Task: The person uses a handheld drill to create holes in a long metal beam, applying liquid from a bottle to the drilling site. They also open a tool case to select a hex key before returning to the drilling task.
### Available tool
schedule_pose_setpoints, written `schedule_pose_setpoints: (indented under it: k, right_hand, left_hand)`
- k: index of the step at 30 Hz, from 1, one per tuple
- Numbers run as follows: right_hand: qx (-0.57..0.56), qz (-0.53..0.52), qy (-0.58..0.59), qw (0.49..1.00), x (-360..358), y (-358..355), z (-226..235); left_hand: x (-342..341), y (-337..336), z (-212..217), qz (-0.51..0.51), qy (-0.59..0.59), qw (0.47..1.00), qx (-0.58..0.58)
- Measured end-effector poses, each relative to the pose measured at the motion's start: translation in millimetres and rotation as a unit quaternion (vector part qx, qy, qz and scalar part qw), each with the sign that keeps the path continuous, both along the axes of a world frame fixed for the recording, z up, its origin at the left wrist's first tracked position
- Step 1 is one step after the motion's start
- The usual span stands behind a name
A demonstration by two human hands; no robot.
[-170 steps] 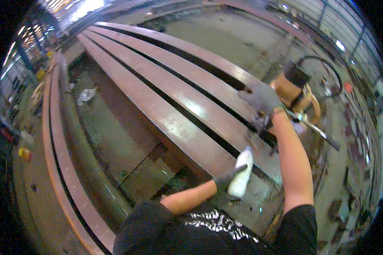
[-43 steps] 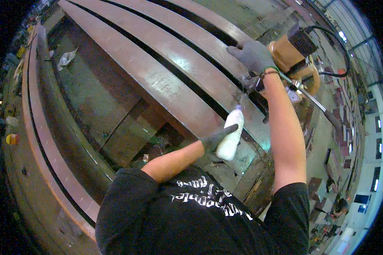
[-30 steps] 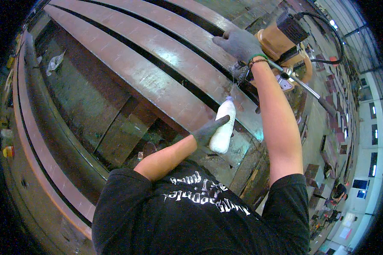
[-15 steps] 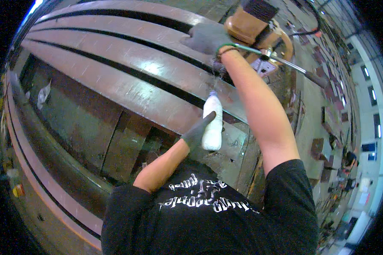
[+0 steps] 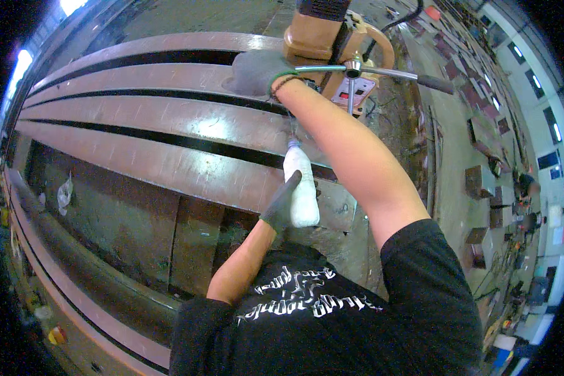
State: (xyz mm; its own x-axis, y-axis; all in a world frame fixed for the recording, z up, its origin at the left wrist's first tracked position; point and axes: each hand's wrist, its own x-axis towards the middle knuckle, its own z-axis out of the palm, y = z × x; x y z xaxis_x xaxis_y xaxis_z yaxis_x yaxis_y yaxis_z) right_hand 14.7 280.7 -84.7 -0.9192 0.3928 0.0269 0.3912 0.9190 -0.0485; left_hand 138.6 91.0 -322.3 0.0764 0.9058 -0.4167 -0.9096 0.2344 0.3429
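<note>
My left hand (image 5: 281, 203), in a dark glove, is wrapped round a white plastic squeeze bottle (image 5: 302, 191). The bottle's bluish tip (image 5: 293, 144) points away from me, over the brown steel beams (image 5: 194, 160). Thin pale strands show just beyond the tip; whether liquid or metal shavings, I cannot tell. My right arm reaches forward, and its grey-gloved hand (image 5: 260, 74) is closed round the end of one spoke of the feed handle (image 5: 353, 65) on a tan drill machine (image 5: 307, 44). The drill bit and the spot below it are hidden behind my right hand and forearm.
The long beams lie side by side with dark gaps between them. A black cable (image 5: 404, 20) rises from the machine. A clear plastic bag (image 5: 64, 195) lies at the left. Steel blocks (image 5: 480, 182) stand on the floor at the right, with people farther off.
The view has shifted, so the machine and both hands sit farther left. The feed handle's spokes look slightly turned. Both hands keep their holds on the bottle and the handle.
</note>
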Motion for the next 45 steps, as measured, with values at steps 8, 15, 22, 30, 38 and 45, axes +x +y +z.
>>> schedule_pose_setpoints:
  k: [8,15,22,30,38,45]
  right_hand:
    - [-0.003,0.012,0.02,1.0,8,-14,5]
    - [-0.002,0.001,0.029,1.0,6,-15,3]
    - [0.02,0.002,0.024,1.0,-4,-5,-6]
    - [0.01,0.005,0.009,1.0,-9,-19,-2]
    - [0.019,-0.007,-0.006,1.0,-6,-12,-5]
    - [0.0,-0.022,-0.004,1.0,-12,-19,-10]
  left_hand:
    - [6,1,7,0.04,0.076,0.996,0.009]
    - [-3,-10,-8,0.046,0.11,0.993,-0.016]
    - [3,-7,-10,0.013,0.12,0.992,-0.032]
    - [-6,-14,-13,0.02,0.124,0.991,-0.043]
    - [-2,-14,-18,0.003,0.109,0.993,-0.045]
    - [-4,-17,-21,0.015,0.075,0.996,-0.039]
